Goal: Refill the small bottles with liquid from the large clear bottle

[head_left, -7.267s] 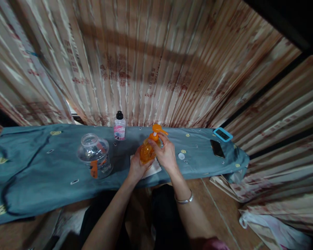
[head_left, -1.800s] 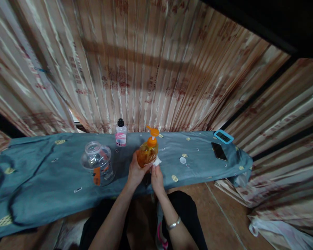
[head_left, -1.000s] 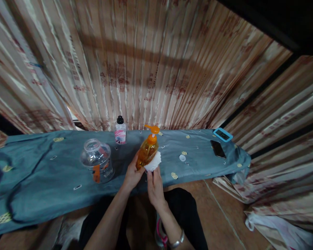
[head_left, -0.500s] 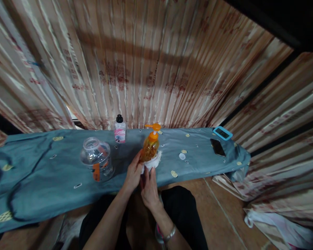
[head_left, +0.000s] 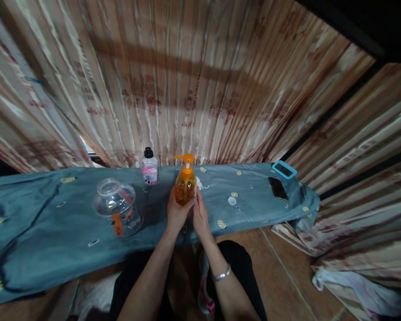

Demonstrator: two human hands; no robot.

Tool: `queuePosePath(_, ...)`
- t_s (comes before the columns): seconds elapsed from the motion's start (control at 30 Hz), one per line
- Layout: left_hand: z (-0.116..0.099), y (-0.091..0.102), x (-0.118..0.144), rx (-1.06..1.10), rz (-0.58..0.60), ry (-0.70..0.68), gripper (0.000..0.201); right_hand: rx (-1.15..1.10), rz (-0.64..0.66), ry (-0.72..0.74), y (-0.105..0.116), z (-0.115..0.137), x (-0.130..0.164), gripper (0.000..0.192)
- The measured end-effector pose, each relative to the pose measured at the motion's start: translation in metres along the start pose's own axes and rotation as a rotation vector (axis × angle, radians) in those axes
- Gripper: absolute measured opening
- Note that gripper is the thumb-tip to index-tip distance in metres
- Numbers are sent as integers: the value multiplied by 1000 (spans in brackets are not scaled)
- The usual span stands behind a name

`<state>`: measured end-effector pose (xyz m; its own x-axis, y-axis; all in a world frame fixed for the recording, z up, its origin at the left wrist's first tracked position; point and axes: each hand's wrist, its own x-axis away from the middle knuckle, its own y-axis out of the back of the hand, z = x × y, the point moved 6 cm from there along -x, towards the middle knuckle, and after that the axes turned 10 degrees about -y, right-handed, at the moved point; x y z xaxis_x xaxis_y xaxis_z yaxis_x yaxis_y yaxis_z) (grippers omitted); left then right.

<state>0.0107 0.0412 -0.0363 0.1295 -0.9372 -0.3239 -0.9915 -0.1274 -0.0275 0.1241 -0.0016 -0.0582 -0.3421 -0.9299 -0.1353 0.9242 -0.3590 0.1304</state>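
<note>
Striped curtains (head_left: 194, 80) hang behind a blue cloth (head_left: 53, 223) where the left hand (head_left: 176, 213) wraps the upright orange pump bottle (head_left: 185, 187), the right hand (head_left: 200, 218) presses white tissue (head_left: 197, 183) against it, and nothing written is readable.

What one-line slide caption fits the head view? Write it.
Both hands, left hand and right hand, grip an orange pump bottle over a blue-draped table, beside a clear jar.

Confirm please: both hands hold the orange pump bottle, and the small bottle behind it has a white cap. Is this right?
Not quite. In the head view both hands, left and right, hold the orange pump bottle, but the small bottle behind it has a black cap, not white.
</note>
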Motion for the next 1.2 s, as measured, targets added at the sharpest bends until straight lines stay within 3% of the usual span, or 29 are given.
queuePosePath(0.17, -5, 14, 0, 112, -8, 62, 59, -204, 119, -135, -9, -14, -33, 72)
queuePosePath(0.4, -24, 43, 14, 217, -38, 98, 58, -399, 229, -375, -13, -35, -5, 54)
queuePosePath(0.53, -39, 62, 22, 224, -68, 82, 59, -368, 188, -625, -13, -54, 5, 36)
queuePosePath(0.63, -51, 80, 28, 213, -105, 33, 59, -311, 170, -689, -15, -57, 4, 32)
queuePosePath(0.73, -62, 97, 33, 206, -149, -5, 56, -216, 149, -631, -10, -52, -2, 32)
queuePosePath(0.87, -73, 107, 36, 187, -167, -7, 59, 42, 53, -457, 16, -39, -6, 29)
queuePosePath(1.03, -78, 94, 35, 129, -129, 11, 64, 253, 1, -292, 47, -5, 8, 64)
queuePosePath(1.1, -76, 83, 34, 116, -73, 28, 64, 228, 118, -202, 45, 19, 17, 75)
queuePosePath(1.2, -73, 60, 33, 135, 64, 63, 62, 107, 413, -99, 30, 55, 33, 105)
